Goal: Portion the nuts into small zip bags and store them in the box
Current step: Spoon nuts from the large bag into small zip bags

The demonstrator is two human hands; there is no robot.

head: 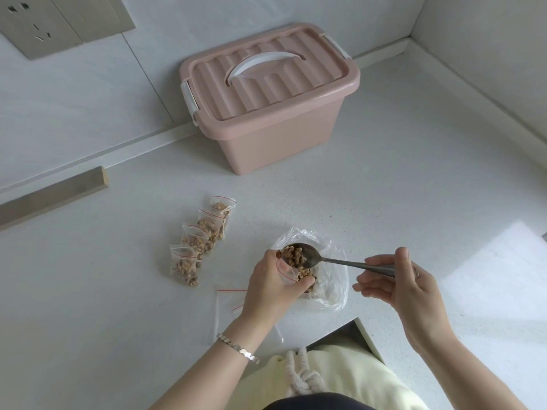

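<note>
Walnut pieces (293,256) heap the bowl of a metal spoon (307,255) poised right over the mouth of a small zip bag (286,272), itself held above the big clear supply bag (331,279). To do this pour well, the spoon should probably tip slowly toward 8 o'clock with the bag mouth kept wide, so any strays fall back into the supply bag. The left hand (270,287) has its fingers curled narrowly around the zip bag, pinching its rim open. The right hand (398,281), at 3 o'clock, grips the spoon handle between thumb and fingers, the rest loosely bent. Four filled bags (201,239) lie in a row at 10 o'clock; empty bags (229,300) sit just beside the left wrist. The pink box (272,99), at 12 o'clock on the worktop (414,187), has its lid on.
</note>
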